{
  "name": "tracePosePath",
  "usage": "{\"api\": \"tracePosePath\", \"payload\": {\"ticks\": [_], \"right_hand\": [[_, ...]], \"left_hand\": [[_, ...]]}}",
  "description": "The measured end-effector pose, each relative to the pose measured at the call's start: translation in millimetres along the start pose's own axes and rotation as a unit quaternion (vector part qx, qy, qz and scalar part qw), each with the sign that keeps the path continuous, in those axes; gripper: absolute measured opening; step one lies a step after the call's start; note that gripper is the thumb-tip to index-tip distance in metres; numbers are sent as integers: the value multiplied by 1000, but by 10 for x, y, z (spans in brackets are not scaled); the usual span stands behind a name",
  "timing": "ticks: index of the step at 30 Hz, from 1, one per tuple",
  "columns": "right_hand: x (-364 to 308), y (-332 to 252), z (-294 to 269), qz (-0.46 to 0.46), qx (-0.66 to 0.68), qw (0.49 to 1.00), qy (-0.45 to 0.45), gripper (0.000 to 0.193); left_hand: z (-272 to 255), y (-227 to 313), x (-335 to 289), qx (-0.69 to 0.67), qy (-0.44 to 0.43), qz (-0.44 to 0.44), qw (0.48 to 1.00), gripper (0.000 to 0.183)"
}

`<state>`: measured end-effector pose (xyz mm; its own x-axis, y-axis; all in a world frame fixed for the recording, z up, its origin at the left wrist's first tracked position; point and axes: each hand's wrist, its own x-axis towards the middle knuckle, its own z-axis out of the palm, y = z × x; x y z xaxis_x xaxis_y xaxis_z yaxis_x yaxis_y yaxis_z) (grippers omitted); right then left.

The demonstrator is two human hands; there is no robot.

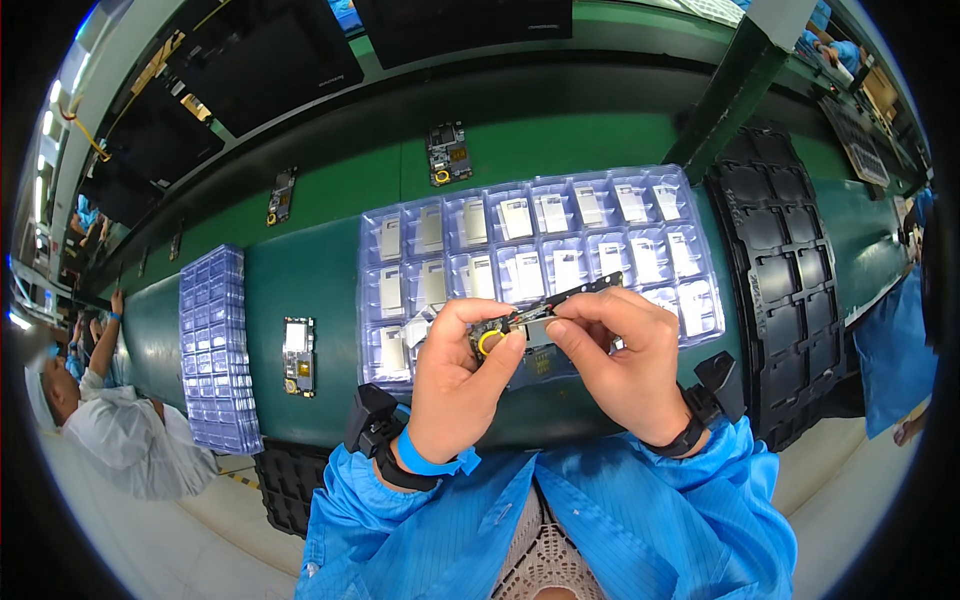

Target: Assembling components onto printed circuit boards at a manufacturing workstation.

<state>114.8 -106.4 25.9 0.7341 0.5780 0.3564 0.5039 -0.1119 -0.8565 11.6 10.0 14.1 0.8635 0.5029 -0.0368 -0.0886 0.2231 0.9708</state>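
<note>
Above the near edge of a clear compartment tray [407, 262], my two hands hold one small circuit board [598, 286] between them. My left hand [450, 370] pinches the end with a yellow ring between thumb and forefinger. At the other end, my right hand [632, 365] grips the board with its fingers, the thumb against a thin silvery metal plate [541, 330] along the board. Whether the plate is seated on the board cannot be made out. Flat metal shield plates [515, 218] lie in the tray's compartments. Part of the tray is hidden behind my hands.
Circuit boards lie left of the tray [298, 356] and on the green ledge behind [450, 155]. A stack of clear trays [215, 350] stands left, black trays [778, 280] right. A green post [735, 95] rises behind. A person in white [130, 440] is at far left.
</note>
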Motion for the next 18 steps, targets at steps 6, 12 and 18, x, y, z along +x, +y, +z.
{"api": "tracePosePath", "payload": {"ticks": [6, 12, 18], "right_hand": [[-19, 33, 28, -64, -50, 996, 46, 13], [-43, 48, -3, -47, -56, 995, 71, 31], [88, 35, -88, -70, -116, 988, 71, 39]], "left_hand": [[20, 12, 1, -6, -2, 7, 1000, 23], [66, 21, -6, -10, 1, 18, 1000, 21], [35, -5, -9, -9, -4, 12, 1000, 24]]}}
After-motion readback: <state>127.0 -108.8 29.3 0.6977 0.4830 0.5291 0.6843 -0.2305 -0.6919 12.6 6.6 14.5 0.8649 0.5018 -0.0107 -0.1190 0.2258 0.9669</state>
